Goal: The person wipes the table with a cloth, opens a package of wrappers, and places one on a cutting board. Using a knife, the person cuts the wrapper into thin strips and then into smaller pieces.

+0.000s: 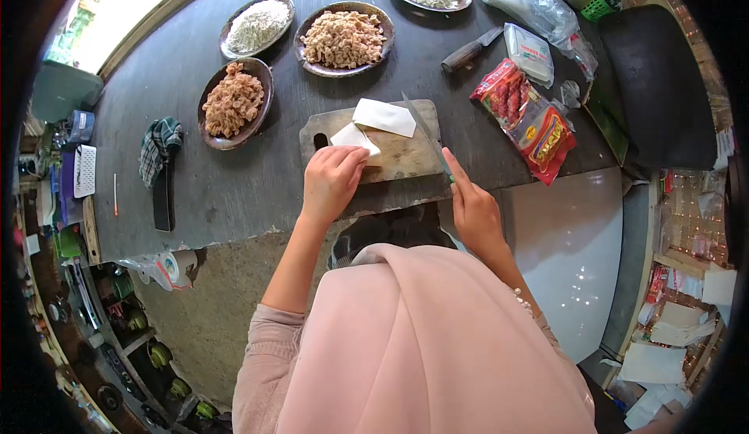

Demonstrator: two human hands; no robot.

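On the rectangular wooden cutting board (406, 157), my left hand (331, 180) presses down a white rectangular block (351, 136) and my right hand (474, 212) grips a slim steel knife (425, 134), so I'd keep fingertips tucked clear.

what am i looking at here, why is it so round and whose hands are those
One picture, from a camera worn on a person's head, looking down through a wide lens that bends the edges. No machine: both hands are that person's own. The left hand presses on a white block on a wooden cutting board; the right hand holds a knife over it. A second white slab lies on the board. On the dark table beyond are four plates of food, another knife and a red packet.
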